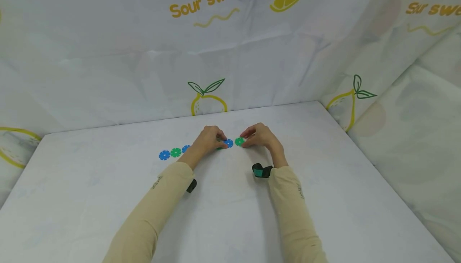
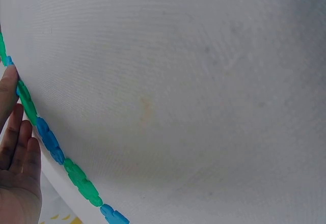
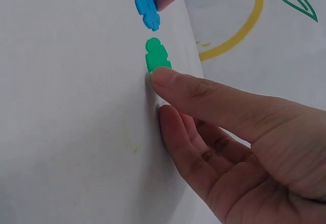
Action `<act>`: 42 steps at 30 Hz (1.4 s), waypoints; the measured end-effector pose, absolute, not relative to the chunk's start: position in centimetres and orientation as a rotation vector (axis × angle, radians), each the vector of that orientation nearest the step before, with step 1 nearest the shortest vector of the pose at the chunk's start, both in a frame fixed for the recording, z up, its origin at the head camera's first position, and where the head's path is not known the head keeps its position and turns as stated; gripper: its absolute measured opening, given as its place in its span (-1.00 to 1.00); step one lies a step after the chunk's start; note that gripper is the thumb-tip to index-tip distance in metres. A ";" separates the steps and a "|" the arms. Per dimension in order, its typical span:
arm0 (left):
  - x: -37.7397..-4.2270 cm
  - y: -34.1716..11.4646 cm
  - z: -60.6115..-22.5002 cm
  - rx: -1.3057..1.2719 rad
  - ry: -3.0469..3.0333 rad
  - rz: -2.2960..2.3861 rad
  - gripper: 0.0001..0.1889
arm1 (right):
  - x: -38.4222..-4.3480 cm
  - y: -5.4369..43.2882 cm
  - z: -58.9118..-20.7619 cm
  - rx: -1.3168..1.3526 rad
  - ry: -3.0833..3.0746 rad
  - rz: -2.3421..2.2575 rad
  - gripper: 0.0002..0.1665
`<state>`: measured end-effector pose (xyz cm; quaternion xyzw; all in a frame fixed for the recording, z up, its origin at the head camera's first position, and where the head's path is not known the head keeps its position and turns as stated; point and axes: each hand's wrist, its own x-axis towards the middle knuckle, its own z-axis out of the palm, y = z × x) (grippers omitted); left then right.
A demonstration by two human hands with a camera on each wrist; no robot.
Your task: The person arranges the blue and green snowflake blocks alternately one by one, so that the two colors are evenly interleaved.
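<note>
Near the far part of the table, my left hand (image 1: 208, 139) pinches a blue notched plastic disc (image 1: 229, 143) between thumb and fingers. It ends a row of alternating blue and green discs, with a blue disc (image 1: 164, 155) at the far left and a green disc (image 1: 175, 152) beside it; the hand hides part of the row. In the left wrist view the discs join edge to edge, one green disc (image 2: 81, 182) among them. My right hand (image 1: 263, 135) pinches a separate green notched disc (image 3: 157, 53) by its edge. A small gap parts it from the blue disc.
A white cloth covers the table (image 1: 223, 215). Behind it hangs a white curtain (image 1: 108, 79) printed with lemons, and another curtain side (image 1: 414, 135) stands along the right edge. A black strap (image 1: 261, 171) sits at the right wrist.
</note>
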<state>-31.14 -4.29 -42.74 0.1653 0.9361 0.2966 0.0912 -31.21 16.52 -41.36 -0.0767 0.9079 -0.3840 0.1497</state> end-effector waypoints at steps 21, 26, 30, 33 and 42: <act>-31.2 -4.3 -42.9 0.525 2.781 0.916 -0.76 | -31.9 16.9 -41.2 -0.319 2.608 -0.979 -0.70; -31.2 -4.4 -42.7 0.523 2.780 0.907 -0.75 | -31.9 16.7 -41.0 -0.348 2.613 -0.965 -0.70; -31.3 -4.4 -42.6 0.506 2.771 0.896 -0.75 | -31.9 16.5 -40.8 -0.358 2.614 -0.942 -0.71; -31.3 -4.4 -42.6 0.485 2.762 0.888 -0.75 | -32.0 16.4 -40.8 -0.354 2.611 -0.937 -0.71; -31.2 -3.9 -42.3 0.516 2.814 0.715 -0.75 | -32.1 16.4 -41.0 -0.345 2.603 -0.933 -0.71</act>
